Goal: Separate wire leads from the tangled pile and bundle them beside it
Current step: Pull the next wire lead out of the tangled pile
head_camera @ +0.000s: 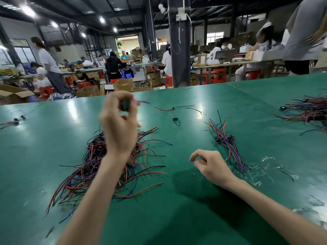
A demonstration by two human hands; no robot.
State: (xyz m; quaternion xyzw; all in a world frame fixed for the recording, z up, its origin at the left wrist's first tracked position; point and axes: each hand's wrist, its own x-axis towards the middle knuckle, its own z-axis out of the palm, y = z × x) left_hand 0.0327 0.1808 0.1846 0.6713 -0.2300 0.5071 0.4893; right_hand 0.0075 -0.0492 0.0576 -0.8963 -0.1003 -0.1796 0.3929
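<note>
A tangled pile of red, black and blue wire leads [109, 163] lies on the green table [177, 218], left of centre. My left hand [119, 124] is raised above the pile and blurred. Its fingertips pinch a small dark part, and a short blue wire lead [143, 102] sticks out to the right. A tidier bundle of leads [227, 144] lies to the right of the pile. My right hand [210, 165] rests on the table just left of that bundle. Its fingers are loosely curled, with nothing visible in them.
A single lead with a small black part [174, 110] lies at the far middle of the table. Another heap of leads [307, 108] sits at the far right and a few [16, 120] at the far left. Clear plastic scraps [261, 172] litter the near right. People work at benches beyond.
</note>
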